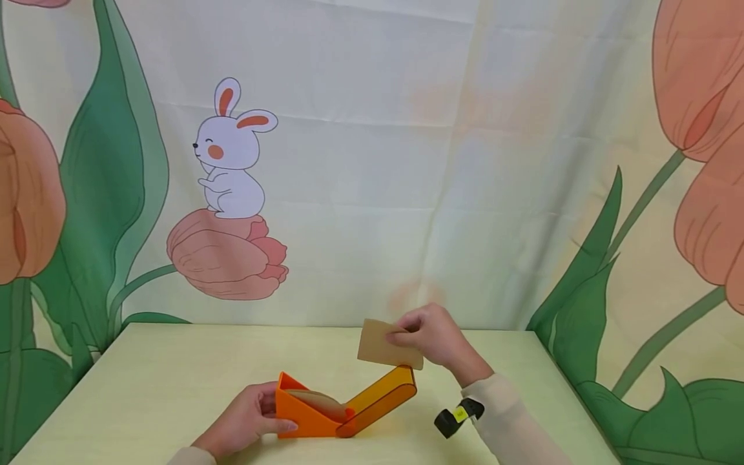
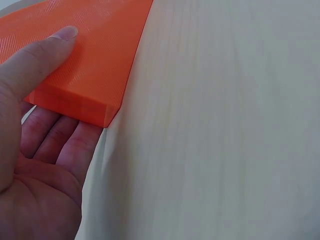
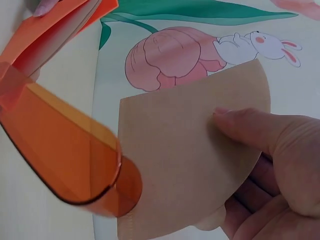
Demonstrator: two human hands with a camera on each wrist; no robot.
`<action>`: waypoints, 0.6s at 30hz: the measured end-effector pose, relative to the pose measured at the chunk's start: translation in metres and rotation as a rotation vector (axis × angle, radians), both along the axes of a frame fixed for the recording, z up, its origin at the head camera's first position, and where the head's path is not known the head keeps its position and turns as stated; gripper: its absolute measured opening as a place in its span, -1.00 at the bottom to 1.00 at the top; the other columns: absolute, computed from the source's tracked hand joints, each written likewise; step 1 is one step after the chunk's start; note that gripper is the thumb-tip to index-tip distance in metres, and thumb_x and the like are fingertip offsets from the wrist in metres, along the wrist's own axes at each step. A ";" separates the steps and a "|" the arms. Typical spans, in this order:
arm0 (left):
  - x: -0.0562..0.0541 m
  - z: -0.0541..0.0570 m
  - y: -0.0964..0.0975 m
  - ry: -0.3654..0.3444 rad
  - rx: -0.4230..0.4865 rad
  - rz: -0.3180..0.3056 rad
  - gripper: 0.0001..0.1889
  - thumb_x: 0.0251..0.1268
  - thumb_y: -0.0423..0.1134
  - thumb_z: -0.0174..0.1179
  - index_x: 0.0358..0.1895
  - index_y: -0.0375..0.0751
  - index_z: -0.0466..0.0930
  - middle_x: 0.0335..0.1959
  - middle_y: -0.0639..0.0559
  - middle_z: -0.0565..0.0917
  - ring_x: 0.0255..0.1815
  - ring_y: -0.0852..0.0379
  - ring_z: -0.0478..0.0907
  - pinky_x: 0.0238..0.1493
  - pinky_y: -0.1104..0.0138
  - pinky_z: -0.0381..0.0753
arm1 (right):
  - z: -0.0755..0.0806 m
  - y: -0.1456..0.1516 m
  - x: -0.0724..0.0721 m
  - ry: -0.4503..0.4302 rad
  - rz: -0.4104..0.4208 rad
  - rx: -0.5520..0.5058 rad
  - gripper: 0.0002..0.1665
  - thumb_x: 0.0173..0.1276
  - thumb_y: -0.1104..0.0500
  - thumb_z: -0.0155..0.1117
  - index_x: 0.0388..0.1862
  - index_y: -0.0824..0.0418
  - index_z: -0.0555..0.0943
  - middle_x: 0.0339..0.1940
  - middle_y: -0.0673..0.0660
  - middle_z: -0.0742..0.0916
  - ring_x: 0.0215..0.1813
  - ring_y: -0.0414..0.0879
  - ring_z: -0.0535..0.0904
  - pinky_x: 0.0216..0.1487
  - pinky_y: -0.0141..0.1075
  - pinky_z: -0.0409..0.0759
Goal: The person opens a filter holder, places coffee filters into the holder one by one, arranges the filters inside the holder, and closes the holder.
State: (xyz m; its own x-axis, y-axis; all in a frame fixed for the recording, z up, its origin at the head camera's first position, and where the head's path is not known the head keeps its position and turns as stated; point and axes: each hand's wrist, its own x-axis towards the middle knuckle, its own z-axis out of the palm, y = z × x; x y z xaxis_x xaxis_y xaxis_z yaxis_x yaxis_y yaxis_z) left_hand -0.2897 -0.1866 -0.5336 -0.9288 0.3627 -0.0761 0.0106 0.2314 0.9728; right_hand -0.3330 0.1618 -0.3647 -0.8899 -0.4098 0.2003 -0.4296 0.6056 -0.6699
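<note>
An orange, wedge-shaped filter holder stands on the table with its amber see-through lid swung out to the right. Brown paper filters show inside it. My left hand grips the holder's left end; in the left wrist view the thumb lies along the flat orange side and the fingers go behind the end. Above the lid's raised tip, my right hand pinches one brown coffee filter. In the right wrist view that filter is flat and fan-shaped, its lower left edge beside the lid.
The pale yellow table reaches back to a hanging cloth printed with tulips and a rabbit. A black device with a yellow label sits by my right sleeve.
</note>
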 end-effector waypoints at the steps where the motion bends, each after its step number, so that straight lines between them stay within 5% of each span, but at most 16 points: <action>1: 0.000 0.000 0.000 0.000 0.001 0.001 -0.32 0.10 -0.11 0.53 0.31 -0.25 0.55 0.15 -0.09 0.74 0.03 0.03 0.72 0.12 0.24 0.74 | 0.001 -0.002 0.001 0.004 0.003 -0.009 -0.92 0.25 0.09 0.56 -0.39 0.06 0.84 -0.38 -0.01 0.81 -0.34 -0.13 0.61 -0.24 -0.28 0.63; 18: -0.001 -0.002 0.000 0.037 -0.007 -0.004 -0.32 0.10 -0.12 0.55 0.30 -0.28 0.55 0.14 -0.12 0.74 0.04 0.02 0.72 0.13 0.26 0.74 | -0.005 -0.038 0.010 -0.038 0.129 -0.135 -0.91 0.28 0.11 0.53 -0.30 0.09 0.86 -0.34 0.02 0.85 -0.34 -0.21 0.66 -0.21 -0.39 0.67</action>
State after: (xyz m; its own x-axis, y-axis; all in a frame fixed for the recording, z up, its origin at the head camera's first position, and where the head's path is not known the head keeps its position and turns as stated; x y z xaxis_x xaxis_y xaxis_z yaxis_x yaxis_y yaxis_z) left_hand -0.2908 -0.1868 -0.5357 -0.9295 0.3663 -0.0439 0.0480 0.2379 0.9701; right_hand -0.3225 0.1234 -0.3700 -0.8394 -0.4930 0.2288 -0.4712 0.4504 -0.7583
